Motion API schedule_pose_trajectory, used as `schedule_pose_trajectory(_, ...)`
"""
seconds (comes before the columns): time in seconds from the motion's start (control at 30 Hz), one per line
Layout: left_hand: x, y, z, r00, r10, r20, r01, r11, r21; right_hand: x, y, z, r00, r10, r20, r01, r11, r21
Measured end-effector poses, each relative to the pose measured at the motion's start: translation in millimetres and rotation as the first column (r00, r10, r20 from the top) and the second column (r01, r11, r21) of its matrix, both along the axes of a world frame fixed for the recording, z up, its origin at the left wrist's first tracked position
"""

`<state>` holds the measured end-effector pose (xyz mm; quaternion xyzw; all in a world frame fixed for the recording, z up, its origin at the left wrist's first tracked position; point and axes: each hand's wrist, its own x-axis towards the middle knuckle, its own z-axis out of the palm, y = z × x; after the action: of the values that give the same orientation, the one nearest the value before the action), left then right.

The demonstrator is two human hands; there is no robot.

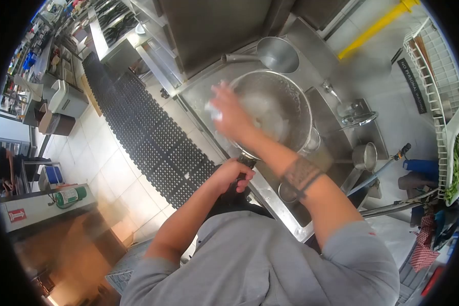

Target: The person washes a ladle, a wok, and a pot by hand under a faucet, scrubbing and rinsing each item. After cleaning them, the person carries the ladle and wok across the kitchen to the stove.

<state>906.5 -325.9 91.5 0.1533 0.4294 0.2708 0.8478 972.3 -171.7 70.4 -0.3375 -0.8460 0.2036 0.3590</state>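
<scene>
A large round metal pan (290, 109) with soapy water inside rests on the steel sink counter. My left hand (233, 175) is wrapped round its dark handle (247, 161) at the near side. Over the pan's left rim is my right hand (229, 111), blurred by motion, its fingers bent around something white and foamy (213, 110). A smaller saucepan (278, 55) lies just beyond the pan.
A small metal pot (364, 156) and a faucet (358, 113) are on the right. A white wire rack (441, 112) hangs on the far right. Black perforated matting (143, 122) covers part of the floor at left.
</scene>
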Motion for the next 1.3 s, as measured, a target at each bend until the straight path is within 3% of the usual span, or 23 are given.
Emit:
schedule_pose_trajectory(0.03, 0.1, -0.2, -2.7, 1.000, 0.003, 0.005, -0.003, 1.000, -0.009, 11.9, -21.8, 4.3, 0.980, 0.188, 0.067, -0.186, 0.982, -0.045)
schedule_pose_trajectory(0.13, 1.8, -5.0, -7.0, 0.999, -0.002, 0.032, 0.000, 0.999, 0.041, 45.7, -55.0, 13.3, 0.932, 0.306, 0.195, -0.299, 0.952, -0.068)
schedule_pose_trajectory(0.23, 5.7, -4.8, -2.1, 1.000, 0.007, -0.027, -0.007, 1.000, 0.008, 36.4, -27.9, 28.5, 0.928, 0.237, 0.287, -0.264, 0.963, 0.059)
schedule_pose_trajectory(0.3, 5.5, -4.3, -4.7, 1.000, -0.012, -0.011, 0.012, 1.000, 0.018, 19.2, 16.1, 29.9, 0.936, 0.066, 0.346, -0.111, 0.987, 0.112)
schedule_pose_trajectory(0.37, 8.3, -6.7, -5.0, 1.000, -0.030, 0.001, 0.030, 0.999, 0.017, 16.4, 62.9, 27.0, 0.938, -0.184, 0.294, 0.171, 0.983, 0.069)
schedule_pose_trajectory(0.43, 11.1, -14.5, -0.9, 0.999, 0.047, -0.003, -0.047, 0.999, 0.025, 44.1, 89.2, 42.5, 0.842, -0.370, 0.392, 0.386, 0.922, 0.042)
schedule_pose_trajectory(0.5, 9.9, -19.5, -2.4, 0.998, 0.052, 0.023, -0.052, 0.999, 0.008, 90.8, 96.2, 41.2, 0.751, -0.454, 0.479, 0.470, 0.877, 0.095)
schedule_pose_trajectory(0.57, 9.8, -21.3, -5.1, 0.997, 0.059, 0.057, -0.059, 0.998, -0.007, 154.3, 88.5, 31.8, 0.758, -0.432, 0.489, 0.428, 0.895, 0.128)
schedule_pose_trajectory(0.63, 10.1, -18.7, -5.9, 0.992, 0.087, 0.089, -0.085, 0.996, -0.028, 190.7, 61.8, 47.3, 0.715, -0.401, 0.572, 0.583, 0.794, -0.171)
schedule_pose_trajectory(0.7, 12.7, -18.3, -6.9, 0.992, 0.079, 0.100, -0.076, 0.996, -0.036, 231.6, 27.6, 11.9, 0.753, -0.462, 0.469, 0.387, 0.887, 0.252)
schedule_pose_trajectory(0.77, 18.0, -14.5, -9.5, 0.991, 0.075, 0.111, -0.069, 0.996, -0.049, 239.4, -26.6, 14.7, 0.633, -0.422, 0.649, 0.280, 0.906, 0.317)
schedule_pose_trajectory(0.83, 25.2, -17.0, -12.0, 0.993, 0.077, 0.094, -0.072, 0.996, -0.058, 224.9, -89.5, 14.4, 0.655, -0.265, 0.707, 0.296, 0.952, 0.083)
schedule_pose_trajectory(0.87, 28.3, -18.1, -13.7, 0.994, 0.082, 0.077, -0.076, 0.995, -0.071, 213.1, -107.4, 14.3, 0.692, -0.113, 0.713, 0.329, 0.929, -0.171)
schedule_pose_trajectory(0.9, 31.0, -19.4, -15.7, 0.995, 0.070, 0.072, -0.065, 0.995, -0.070, 198.4, -118.3, 13.9, 0.735, 0.034, 0.677, 0.345, 0.841, -0.416)
schedule_pose_trajectory(0.97, 38.3, -22.3, -20.3, 1.000, 0.005, -0.001, -0.005, 1.000, -0.014, 157.2, -122.9, 25.1, 0.838, -0.027, 0.546, 0.444, 0.616, -0.651)
schedule_pose_trajectory(1.03, 45.6, -22.0, -23.5, 0.999, -0.027, -0.025, 0.026, 0.999, -0.019, 122.0, -107.9, 39.4, 0.946, -0.147, 0.290, 0.325, 0.408, -0.853)
schedule_pose_trajectory(1.1, 49.7, -19.6, -24.5, 0.997, -0.015, -0.072, 0.016, 1.000, 0.025, 87.0, -108.4, 8.6, 0.931, -0.346, -0.116, 0.229, 0.802, -0.552)
schedule_pose_trajectory(1.13, 49.8, -18.9, -23.6, 0.998, -0.010, -0.059, 0.013, 0.999, 0.052, 91.5, -105.8, 11.3, 0.928, -0.353, -0.121, 0.232, 0.800, -0.553)
schedule_pose_trajectory(1.2, 52.0, -17.1, -11.4, 0.998, 0.026, -0.057, -0.025, 1.000, 0.016, 104.5, -92.9, 22.9, 0.992, -0.111, 0.065, 0.124, 0.689, -0.714)
schedule_pose_trajectory(1.23, 52.7, -14.7, -6.8, 0.996, 0.071, -0.047, -0.071, 0.997, -0.016, 128.0, -80.6, 17.8, 0.976, 0.173, 0.131, -0.029, 0.700, -0.714)
schedule_pose_trajectory(1.27, 52.1, -15.0, -6.4, 0.996, 0.070, -0.049, -0.070, 0.998, -0.007, 158.0, -67.4, 13.3, 0.875, 0.442, 0.196, -0.175, 0.669, -0.722)
schedule_pose_trajectory(1.3, 50.4, -19.0, -7.4, 0.994, 0.066, -0.085, -0.065, 0.998, 0.011, 176.3, -57.1, 25.1, 0.713, 0.513, 0.477, 0.016, 0.669, -0.743)
